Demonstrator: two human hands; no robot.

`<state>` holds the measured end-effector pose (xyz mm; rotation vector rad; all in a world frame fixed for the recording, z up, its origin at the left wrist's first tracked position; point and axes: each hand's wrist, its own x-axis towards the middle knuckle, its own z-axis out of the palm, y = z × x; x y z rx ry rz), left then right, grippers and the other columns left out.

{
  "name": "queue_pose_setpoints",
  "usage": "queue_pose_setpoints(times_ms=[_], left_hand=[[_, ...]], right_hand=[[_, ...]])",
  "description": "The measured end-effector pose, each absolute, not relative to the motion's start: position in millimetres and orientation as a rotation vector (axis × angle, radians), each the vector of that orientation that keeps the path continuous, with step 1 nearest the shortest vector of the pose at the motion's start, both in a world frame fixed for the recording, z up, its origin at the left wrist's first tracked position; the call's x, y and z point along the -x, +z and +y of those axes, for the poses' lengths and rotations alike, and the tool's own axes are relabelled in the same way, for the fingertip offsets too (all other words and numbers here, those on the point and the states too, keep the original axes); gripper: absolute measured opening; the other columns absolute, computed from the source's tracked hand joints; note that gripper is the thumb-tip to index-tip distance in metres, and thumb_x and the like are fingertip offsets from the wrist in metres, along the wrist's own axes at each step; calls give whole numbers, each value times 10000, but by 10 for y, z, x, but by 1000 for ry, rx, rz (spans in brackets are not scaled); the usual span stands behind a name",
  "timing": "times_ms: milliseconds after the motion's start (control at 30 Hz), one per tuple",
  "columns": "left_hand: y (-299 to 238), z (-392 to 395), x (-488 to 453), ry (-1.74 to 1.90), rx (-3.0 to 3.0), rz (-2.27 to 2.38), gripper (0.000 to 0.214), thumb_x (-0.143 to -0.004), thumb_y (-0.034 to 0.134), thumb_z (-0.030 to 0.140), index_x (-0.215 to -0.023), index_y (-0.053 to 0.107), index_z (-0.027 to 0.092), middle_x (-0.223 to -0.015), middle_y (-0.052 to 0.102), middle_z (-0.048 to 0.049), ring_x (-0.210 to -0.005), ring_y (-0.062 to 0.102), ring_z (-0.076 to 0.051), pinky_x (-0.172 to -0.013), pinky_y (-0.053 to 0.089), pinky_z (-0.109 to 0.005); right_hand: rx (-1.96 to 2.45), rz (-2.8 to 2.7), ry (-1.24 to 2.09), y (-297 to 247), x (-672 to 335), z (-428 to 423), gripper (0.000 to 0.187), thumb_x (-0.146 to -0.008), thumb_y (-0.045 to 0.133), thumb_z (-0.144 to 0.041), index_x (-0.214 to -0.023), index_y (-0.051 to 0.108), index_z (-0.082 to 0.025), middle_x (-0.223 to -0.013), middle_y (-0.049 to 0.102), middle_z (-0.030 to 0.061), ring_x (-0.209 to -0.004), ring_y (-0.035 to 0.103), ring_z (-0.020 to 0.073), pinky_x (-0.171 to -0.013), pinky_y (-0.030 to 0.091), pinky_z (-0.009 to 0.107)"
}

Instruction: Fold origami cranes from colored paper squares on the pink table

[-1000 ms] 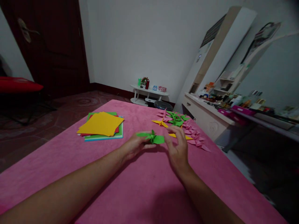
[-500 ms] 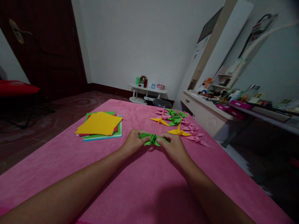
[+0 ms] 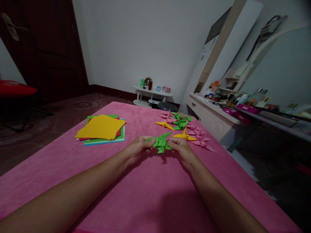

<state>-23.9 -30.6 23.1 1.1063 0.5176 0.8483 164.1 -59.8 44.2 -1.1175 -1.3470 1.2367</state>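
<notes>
A folded green paper crane (image 3: 161,142) sits between my two hands just above the pink table cover (image 3: 145,194). My left hand (image 3: 137,149) pinches its left wing with closed fingers. My right hand (image 3: 182,149) pinches its right side, fingers closed too. Just beyond my right hand lies a yellow paper crane (image 3: 184,136).
A stack of coloured paper squares (image 3: 100,129), yellow on top, lies at the left. A heap of pink, green and yellow folded cranes (image 3: 184,124) lies at the far right of the table. A cluttered dresser (image 3: 218,113) stands past the right edge; a dark door (image 3: 43,48) at left.
My right hand came back from the crane heap and closed on the green crane. Both hands then moved together, and the crane's wings now stand up more.
</notes>
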Motion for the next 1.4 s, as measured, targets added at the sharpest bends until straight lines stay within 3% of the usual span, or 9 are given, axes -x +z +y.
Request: queue_pose_setpoints(times_ms=[200, 400, 700, 933, 1100, 1233, 1400], left_hand=[[228, -318, 218, 813, -1084, 607, 363, -672, 699, 439, -766, 663, 90, -602, 519, -10, -478, 375, -53, -445, 237, -184], [297, -375, 185, 875, -1052, 439, 327, -664, 725, 403, -654, 607, 99, -596, 468, 4, -502, 347, -44, -428, 185, -171], [240, -278, 246, 960, -1067, 511, 349, -734, 668, 409, -903, 660, 103, -713, 556, -28, -524, 403, -43, -430, 247, -154], [297, -322, 251, 886, -1144, 498, 390, -666, 745, 356, -966, 661, 122, -769, 613, -31, -556, 484, -53, -482, 314, -162], [318, -353, 245, 886, -1113, 539, 389, -640, 771, 306, -966, 650, 129, -787, 638, -36, -599, 551, -77, -572, 396, -195], [289, -306, 242, 973, -1135, 682, 475, -593, 797, 331, -998, 647, 135, -874, 672, -81, -651, 602, -123, -614, 432, -248], [299, -239, 272, 1032, -1342, 682, 415, -601, 782, 352, -914, 684, 99, -850, 676, -97, -684, 603, -151, -637, 441, -283]], right_hand=[[974, -1260, 1295, 492, -1536, -653, 347, -653, 695, -471, -568, 543, -171, -530, 476, -32, -465, 332, 80, -456, 215, 220], [1137, -1211, 1268, 343, -1636, -567, 315, -630, 721, -441, -648, 595, -153, -533, 499, -31, -439, 335, 70, -434, 207, 215], [1030, -1233, 1278, 495, -1626, -609, 242, -655, 731, -381, -673, 623, -165, -620, 550, -21, -523, 428, 78, -519, 329, 210], [1080, -1301, 1178, 471, -1634, -602, 275, -684, 700, -411, -674, 598, -156, -592, 534, -20, -512, 428, 87, -497, 322, 210], [1152, -1447, 966, 477, -1635, -599, 238, -705, 678, -378, -705, 631, -144, -634, 589, -3, -569, 495, 115, -554, 370, 236], [1254, -1581, 719, 553, -1607, -643, 200, -716, 655, -336, -672, 636, -142, -589, 578, -5, -531, 472, 113, -510, 339, 233], [1319, -1758, 394, 641, -1493, -750, 131, -734, 624, -246, -645, 644, -153, -595, 590, 1, -553, 492, 116, -533, 343, 236]])
